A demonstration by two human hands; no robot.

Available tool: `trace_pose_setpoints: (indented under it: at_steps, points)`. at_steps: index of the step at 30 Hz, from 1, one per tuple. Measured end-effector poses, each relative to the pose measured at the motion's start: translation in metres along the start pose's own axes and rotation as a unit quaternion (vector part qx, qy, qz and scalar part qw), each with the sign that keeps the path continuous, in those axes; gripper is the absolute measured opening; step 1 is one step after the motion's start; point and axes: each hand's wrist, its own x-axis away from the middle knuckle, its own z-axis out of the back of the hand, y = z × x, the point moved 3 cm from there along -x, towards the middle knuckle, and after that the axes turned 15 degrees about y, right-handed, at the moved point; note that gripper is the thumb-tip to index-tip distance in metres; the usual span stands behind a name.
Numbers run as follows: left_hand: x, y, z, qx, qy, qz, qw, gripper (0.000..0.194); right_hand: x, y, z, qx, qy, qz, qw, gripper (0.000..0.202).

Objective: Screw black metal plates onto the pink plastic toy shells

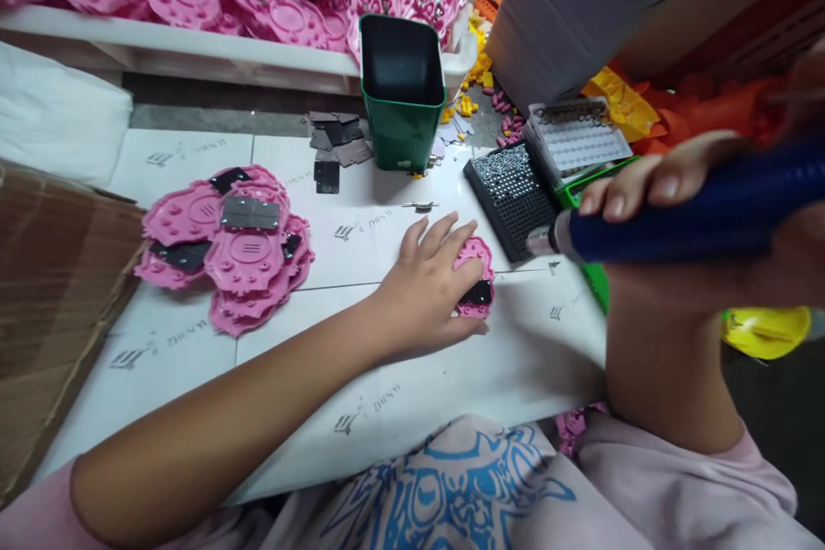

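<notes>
My left hand (429, 288) rests on a pink plastic part (473, 251) with a black plate, on the white tabletop. Its thumb and index finger hold the part around the plate, while the other fingers spread past its far edge. Raised at the right, my right hand (676, 180) is wrapped round a blue electric screwdriver (683, 219). The screwdriver's metal tip points left, over the corner of a black screw tray (516, 228) partly filled with small silver screws. Stacked to the left are several pink plastic parts (248, 253) with black or grey plates.
A green bin (400, 133) stands at the back, beside loose dark plates (339, 142). Behind it, a white crate (193, 47) overflows with pink parts. A cardboard box (58, 309) borders the left. A clear plastic box (580, 142) sits by the screw tray.
</notes>
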Motion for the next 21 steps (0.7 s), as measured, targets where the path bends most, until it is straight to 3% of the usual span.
trace_pose_setpoints:
  at_steps: [3,5,10,15,18,21]
  points:
    - [0.001,0.0,0.0,-0.006,-0.008,0.005,1.0,0.055,-0.026,0.008,-0.003,-0.031,0.129,0.079,0.988,0.023]
    - [0.001,0.0,0.0,-0.007,-0.012,0.007,1.0,0.054,-0.035,0.019,-0.009,-0.045,0.166,0.097,0.98,0.022]
    - [0.0,0.002,0.003,-0.009,-0.013,0.001,1.0,0.052,-0.04,0.045,-0.015,-0.019,0.175,0.051,0.983,0.031]
    - [0.0,0.002,0.003,-0.02,-0.007,-0.005,1.0,0.055,-0.038,0.049,-0.013,-0.029,0.161,0.058,0.985,0.03]
    - [0.002,0.002,0.008,-0.015,0.059,-0.038,0.997,0.06,-0.038,0.046,-0.014,-0.033,0.153,0.05,0.986,0.031]
    - [0.012,0.008,0.014,-0.002,0.136,-0.098,0.986,0.053,-0.039,0.045,-0.014,-0.04,0.177,0.039,0.983,0.033]
